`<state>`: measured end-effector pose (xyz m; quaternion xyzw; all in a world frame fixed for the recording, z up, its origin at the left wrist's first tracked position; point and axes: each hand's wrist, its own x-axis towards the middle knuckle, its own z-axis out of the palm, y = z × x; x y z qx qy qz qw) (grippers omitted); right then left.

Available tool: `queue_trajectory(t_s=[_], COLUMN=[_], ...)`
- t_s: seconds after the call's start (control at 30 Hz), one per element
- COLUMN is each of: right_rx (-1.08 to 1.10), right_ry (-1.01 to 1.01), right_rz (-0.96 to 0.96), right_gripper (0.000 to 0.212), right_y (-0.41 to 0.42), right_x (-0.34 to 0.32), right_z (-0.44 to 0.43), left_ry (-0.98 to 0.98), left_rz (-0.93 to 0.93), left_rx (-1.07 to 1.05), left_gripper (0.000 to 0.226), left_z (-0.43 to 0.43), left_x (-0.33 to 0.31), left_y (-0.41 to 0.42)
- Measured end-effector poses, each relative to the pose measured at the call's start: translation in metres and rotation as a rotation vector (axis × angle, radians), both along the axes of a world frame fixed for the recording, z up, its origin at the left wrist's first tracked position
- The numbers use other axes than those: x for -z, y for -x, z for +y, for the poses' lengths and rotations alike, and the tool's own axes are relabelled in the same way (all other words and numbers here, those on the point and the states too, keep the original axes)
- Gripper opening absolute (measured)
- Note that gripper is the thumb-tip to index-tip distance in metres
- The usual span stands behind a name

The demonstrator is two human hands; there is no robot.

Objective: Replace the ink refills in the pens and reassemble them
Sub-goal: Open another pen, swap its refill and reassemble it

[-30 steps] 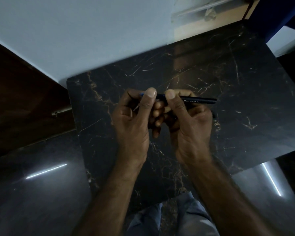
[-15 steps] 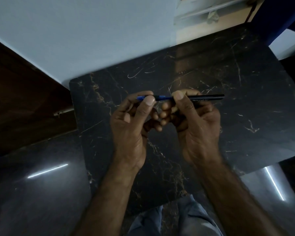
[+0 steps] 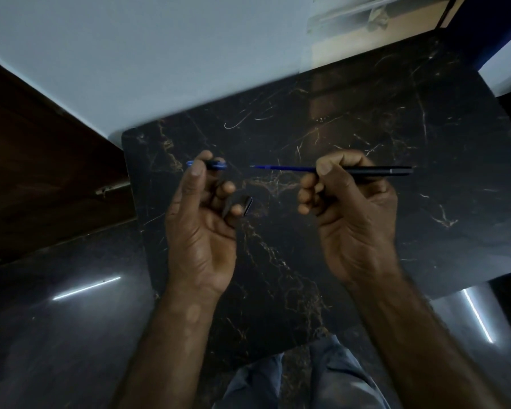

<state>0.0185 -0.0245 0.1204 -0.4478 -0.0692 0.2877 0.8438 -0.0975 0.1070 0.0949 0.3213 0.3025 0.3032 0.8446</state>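
My right hand [image 3: 351, 211] grips a black pen barrel [image 3: 378, 171] held level over the dark marble table [image 3: 366, 119]. A thin blue ink refill [image 3: 283, 167] sticks out of the barrel toward the left, its tip bare. My left hand [image 3: 201, 219] pinches the pen's blue front piece [image 3: 216, 165] between thumb and forefinger, well apart from the refill tip. A small dark piece, perhaps a cap [image 3: 247, 205], is tucked under the left hand's lower fingers.
The marble table's left edge [image 3: 130, 184] borders a brown wooden panel [image 3: 42, 172]. A pale wall [image 3: 130, 54] lies behind. A glossy dark floor [image 3: 56, 335] with light reflections surrounds the table. My trouser leg [image 3: 307, 385] shows at the bottom.
The pen was whole and held by both hands together. Now the hands have pulled apart: the blue front piece is off in the left hand and the refill is exposed.
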Motion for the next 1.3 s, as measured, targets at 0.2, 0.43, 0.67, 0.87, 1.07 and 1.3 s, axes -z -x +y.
queue_trajectory(t_s=[0.2, 0.43, 0.67, 0.87, 1.07, 1.3], right_rx=[-0.012, -0.023, -0.007, -0.009, -0.01, -0.013], right_ry=[0.014, 0.018, 0.041, 0.039, 0.035, 0.031], right_rz=[-0.003, -0.014, 0.008, 0.01, 0.018, 0.015], right_gripper=[0.012, 0.017, 0.013, 0.013, 0.01, 0.01], right_y=[-0.006, -0.01, -0.01, -0.011, -0.01, -0.009], right_x=[0.001, 0.003, 0.003, 0.003, 0.004, 0.003], right_z=[-0.01, -0.016, -0.021, -0.024, -0.028, -0.03], left_ry=[-0.426, -1.109, -1.213, -1.237, -1.269, -1.296], left_rz=[0.626, 1.088, 1.241, 1.264, 1.278, 1.273], left_rx=[0.231, 0.486, 0.599, 0.578, 0.564, 0.547], left_gripper=[0.016, 0.018, 0.014, 0.025, 0.033, 0.033], left_z=[0.009, 0.009, 0.015, 0.013, 0.009, 0.005], left_x=[0.075, 0.132, 0.149, 0.154, 0.151, 0.149], left_y=[0.02, 0.021, 0.006, 0.006, 0.007, 0.011])
